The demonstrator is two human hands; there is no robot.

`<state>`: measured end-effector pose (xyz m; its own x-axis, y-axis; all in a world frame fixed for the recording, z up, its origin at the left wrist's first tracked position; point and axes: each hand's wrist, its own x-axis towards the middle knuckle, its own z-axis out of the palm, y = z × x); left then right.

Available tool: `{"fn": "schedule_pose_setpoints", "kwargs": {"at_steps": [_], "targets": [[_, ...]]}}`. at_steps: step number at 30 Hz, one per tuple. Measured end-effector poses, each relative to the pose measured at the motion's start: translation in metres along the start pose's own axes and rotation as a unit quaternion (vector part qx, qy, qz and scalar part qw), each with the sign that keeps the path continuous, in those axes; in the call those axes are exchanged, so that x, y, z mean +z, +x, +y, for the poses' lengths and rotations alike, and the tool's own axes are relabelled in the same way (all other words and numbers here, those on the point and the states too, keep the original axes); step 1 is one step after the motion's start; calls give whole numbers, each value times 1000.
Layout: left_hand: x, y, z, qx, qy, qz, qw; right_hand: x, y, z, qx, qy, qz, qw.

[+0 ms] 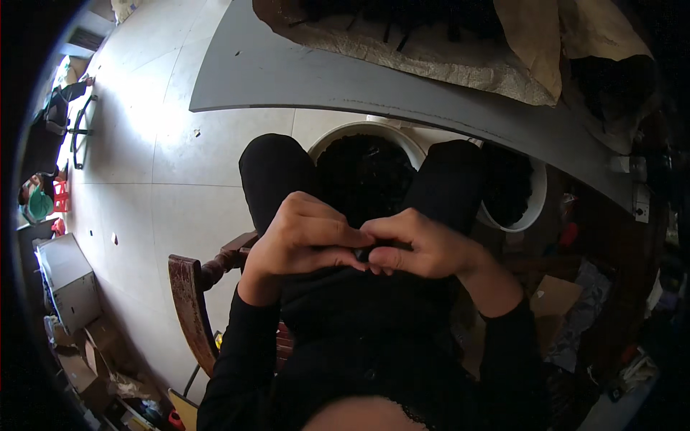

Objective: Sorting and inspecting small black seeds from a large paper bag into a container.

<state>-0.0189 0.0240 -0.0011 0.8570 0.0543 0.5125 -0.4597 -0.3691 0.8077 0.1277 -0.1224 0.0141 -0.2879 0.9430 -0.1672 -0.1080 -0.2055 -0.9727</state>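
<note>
Over my lap both hands meet, fingertips together. My left hand (305, 233) pinches a small black piece (362, 253), of which only a bit shows between the fingers. My right hand (417, 246) closes on the same piece from the other side, thumb and forefinger bent around it. Its exact kind is too small and too covered to make out. Just beyond, between my knees, stands a round white tub (411, 141) filled with many dark pieces (366, 169).
A grey table (302, 79) crosses ahead, bearing an opened sack (460, 68) of black pieces. Another white tub (535, 205) with dark contents sits beyond my right knee. A wooden chair arm (188, 302) is at my left. Cardboard boxes (93, 359) lie far left.
</note>
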Motion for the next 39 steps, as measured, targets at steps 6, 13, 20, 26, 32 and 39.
{"fn": "schedule_pose_setpoints", "kwargs": {"at_steps": [6,13,20,26,32,39], "targets": [[-2,-5,-6,1,23,15,1000,5,5,2,-33,-82,60,994],[-9,-21,-6,-47,26,21,998,-4,28,-4,11,-81,-35,996],[-3,-19,-11,-187,-54,215,957,-43,55,-7,-88,-192,70,975],[7,-17,-20,-211,-362,320,850,-165,102,16,-139,-486,622,598],[9,-29,-24,-205,-349,289,868,-150,90,13,-69,-513,566,642],[8,5,-16,-237,-275,315,877,-46,33,7,-61,61,203,975]]}}
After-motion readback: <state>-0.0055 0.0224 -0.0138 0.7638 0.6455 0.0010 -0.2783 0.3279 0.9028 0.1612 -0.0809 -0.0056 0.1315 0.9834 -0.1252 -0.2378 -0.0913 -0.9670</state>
